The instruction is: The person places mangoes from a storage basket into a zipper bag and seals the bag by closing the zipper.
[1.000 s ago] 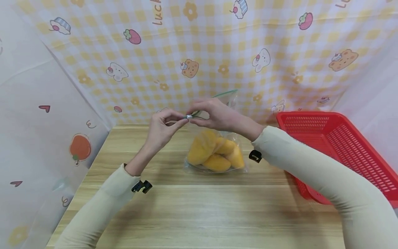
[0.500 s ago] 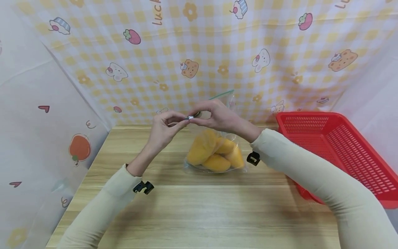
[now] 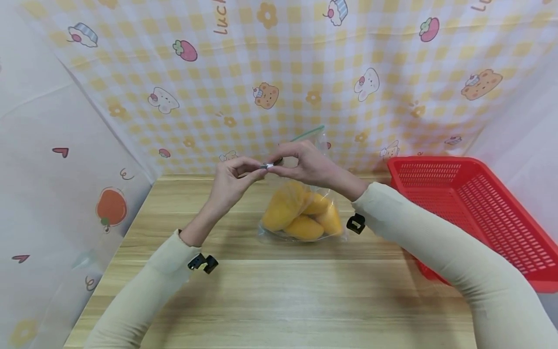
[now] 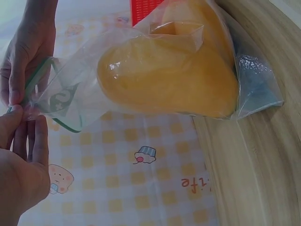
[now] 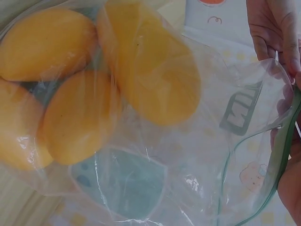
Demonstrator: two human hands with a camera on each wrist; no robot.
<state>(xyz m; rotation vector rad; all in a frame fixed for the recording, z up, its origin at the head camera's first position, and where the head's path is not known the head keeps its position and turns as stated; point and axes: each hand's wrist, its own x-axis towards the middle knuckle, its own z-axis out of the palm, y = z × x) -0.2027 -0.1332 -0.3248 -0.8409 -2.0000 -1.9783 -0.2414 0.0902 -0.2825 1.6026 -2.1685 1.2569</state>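
Observation:
A clear zip bag (image 3: 321,141) with a green top edge stands on the table, holding several yellow mangoes (image 3: 301,211). My left hand (image 3: 228,183) pinches the left end of its green edge between thumb and fingers. Close beside it, my right hand (image 3: 307,162) pinches the same edge from the right. A small white slider (image 3: 270,166) shows between the two sets of fingertips. In the left wrist view the gathered bag mouth (image 4: 35,106) lies between both hands. In the right wrist view the green zip strip (image 5: 282,146) bows out, so part of the mouth gapes.
A red plastic basket (image 3: 462,194) with slotted walls stands on the right, partly behind the right sleeve. Wood-grain table (image 3: 279,295) stretches in front of the bag. A checked cloth (image 3: 244,72) with cartoon prints hangs behind, and white printed cloth covers the left side.
The white slider and my right hand have shifted slightly to the right. The bag's upper right corner has drawn a little left, and the mangoes stay in place.

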